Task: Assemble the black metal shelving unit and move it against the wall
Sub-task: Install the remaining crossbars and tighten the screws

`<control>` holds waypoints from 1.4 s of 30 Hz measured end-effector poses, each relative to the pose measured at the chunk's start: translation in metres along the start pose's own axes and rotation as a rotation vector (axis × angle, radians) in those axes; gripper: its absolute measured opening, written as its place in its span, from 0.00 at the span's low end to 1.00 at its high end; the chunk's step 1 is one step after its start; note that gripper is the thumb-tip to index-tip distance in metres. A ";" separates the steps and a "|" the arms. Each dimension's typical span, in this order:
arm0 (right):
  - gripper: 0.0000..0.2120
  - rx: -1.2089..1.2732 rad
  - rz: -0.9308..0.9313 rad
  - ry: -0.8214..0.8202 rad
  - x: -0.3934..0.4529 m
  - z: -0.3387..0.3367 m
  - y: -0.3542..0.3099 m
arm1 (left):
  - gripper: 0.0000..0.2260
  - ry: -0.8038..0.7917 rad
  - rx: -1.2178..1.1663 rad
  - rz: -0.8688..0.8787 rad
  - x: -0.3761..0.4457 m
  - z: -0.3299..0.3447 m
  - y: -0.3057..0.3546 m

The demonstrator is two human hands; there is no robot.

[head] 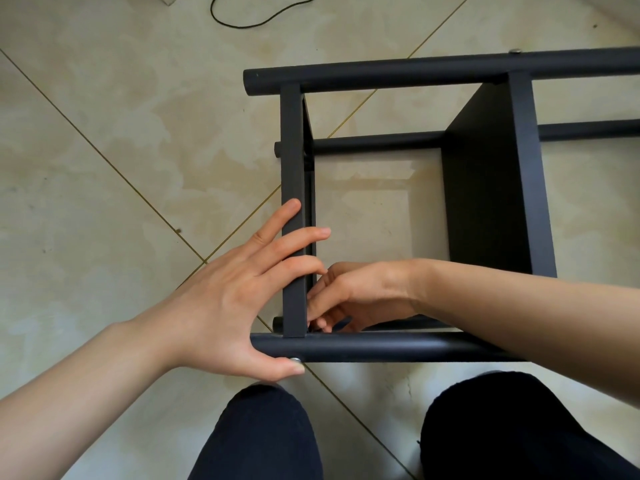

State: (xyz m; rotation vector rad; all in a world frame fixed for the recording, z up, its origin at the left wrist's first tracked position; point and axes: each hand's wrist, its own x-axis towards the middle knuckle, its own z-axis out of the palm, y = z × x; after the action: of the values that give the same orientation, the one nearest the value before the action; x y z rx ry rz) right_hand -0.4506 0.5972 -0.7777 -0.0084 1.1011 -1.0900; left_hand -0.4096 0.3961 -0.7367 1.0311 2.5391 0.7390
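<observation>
While the shelf unit [450,202] lies on its side on the floor [121,150] before your knees, you are working at its near corner. In the head view, your left hand [239,299] lies spread with straight fingers over the end shelf [293,209], its thumb pressing the bolt head [295,359] on the near post [381,348]. Your right hand [349,296] reaches inside the frame and curls its fingers at the joint behind that bolt; it seems to pinch a small fastener, but what it is I cannot tell.

Both upper posts and two shelves are already joined, and another bolt [516,51] sits in the far post [415,72]. By my judgement this corner is being tightened. You have not yet stood the unit up or taken it to the wall; no wall shows.
</observation>
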 end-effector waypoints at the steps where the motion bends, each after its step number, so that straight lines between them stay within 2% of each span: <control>1: 0.15 -0.017 0.000 0.007 0.000 0.000 0.000 | 0.38 0.000 0.004 0.000 0.000 0.000 0.000; 3: 0.13 -0.019 0.001 0.014 0.000 0.001 0.000 | 0.38 -0.001 0.006 0.000 0.000 0.000 0.000; 7: 0.15 0.051 -0.020 -0.019 -0.001 0.000 0.001 | 0.39 -0.005 0.004 -0.006 0.000 -0.001 0.000; 13: 0.10 0.007 -0.027 0.008 -0.001 0.000 0.000 | 0.39 -0.009 0.011 -0.010 0.000 -0.001 0.001; 18: 0.14 -0.017 -0.013 0.013 -0.002 -0.002 -0.003 | 0.39 -0.002 0.007 -0.010 0.000 -0.001 0.001; 23: 0.13 -0.027 -0.015 0.029 -0.002 -0.001 -0.004 | 0.39 -0.002 0.011 0.000 0.000 -0.001 0.001; 27: 0.04 0.035 -0.072 -0.003 -0.002 -0.001 0.001 | 0.40 -0.003 0.005 -0.004 0.000 -0.001 0.000; 32: 0.08 0.033 -0.041 -0.025 0.000 0.000 0.000 | 0.40 -0.001 -0.005 -0.003 -0.001 0.000 -0.001; 38: 0.17 -0.035 0.053 0.119 -0.002 0.004 -0.010 | 0.40 0.004 0.024 0.008 -0.003 0.002 -0.002; 42: 0.15 -0.049 0.115 0.180 -0.007 0.009 -0.014 | 0.41 0.017 0.030 -0.006 -0.004 0.003 -0.003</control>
State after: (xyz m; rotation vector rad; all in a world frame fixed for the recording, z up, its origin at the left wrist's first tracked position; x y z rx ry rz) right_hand -0.4539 0.5909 -0.7609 0.1151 1.2744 -0.9748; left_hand -0.4070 0.3927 -0.7406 1.0303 2.5736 0.7132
